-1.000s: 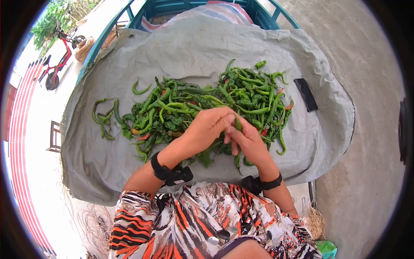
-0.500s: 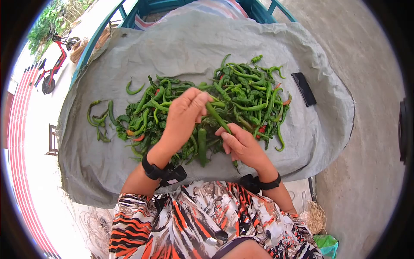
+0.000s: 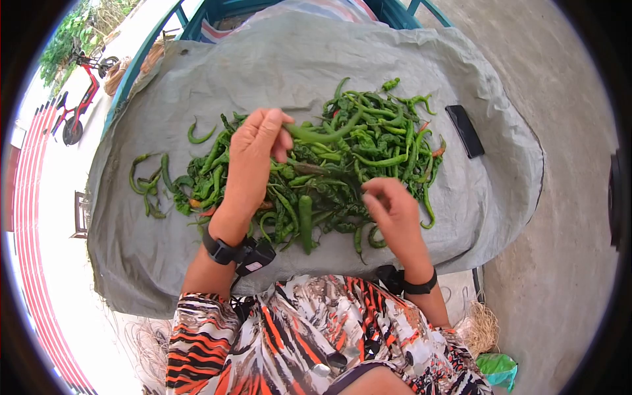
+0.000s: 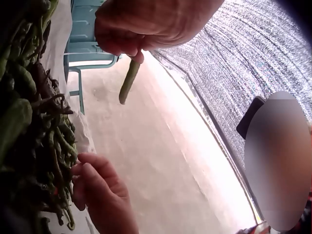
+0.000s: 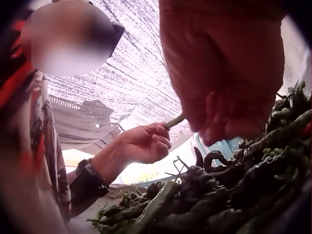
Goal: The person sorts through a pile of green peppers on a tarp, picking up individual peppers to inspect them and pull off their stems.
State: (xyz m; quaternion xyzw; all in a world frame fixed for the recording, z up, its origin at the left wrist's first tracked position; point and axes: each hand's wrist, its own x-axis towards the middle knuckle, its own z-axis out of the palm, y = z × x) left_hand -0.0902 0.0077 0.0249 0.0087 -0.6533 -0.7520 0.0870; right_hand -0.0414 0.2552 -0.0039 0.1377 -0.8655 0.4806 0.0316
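My left hand (image 3: 280, 128) is raised over a heap of long green peppers (image 3: 329, 178) and pinches one long green pepper (image 3: 326, 135) by its end; the pepper sticks out to the right. From the left wrist view that pepper (image 4: 128, 82) hangs below the pinching left hand (image 4: 134, 48). My right hand (image 3: 376, 196) hovers low over the near right of the heap with loosely curled fingers, and nothing shows in it. In the right wrist view the right hand (image 5: 219, 126) hangs just above the peppers (image 5: 214, 195), with the left hand (image 5: 158, 134) behind.
The heap lies on a grey tarp (image 3: 197, 72) spread over a teal frame (image 3: 197, 20). A few stray peppers (image 3: 148, 181) lie to the left. A black phone (image 3: 464, 131) rests on the tarp at the right. A red scooter (image 3: 76, 99) stands far left; concrete ground is to the right.
The two hands met on one pepper, then parted. The left hand lifted it up and away over the heap; the right hand let go and dropped towards the pile.
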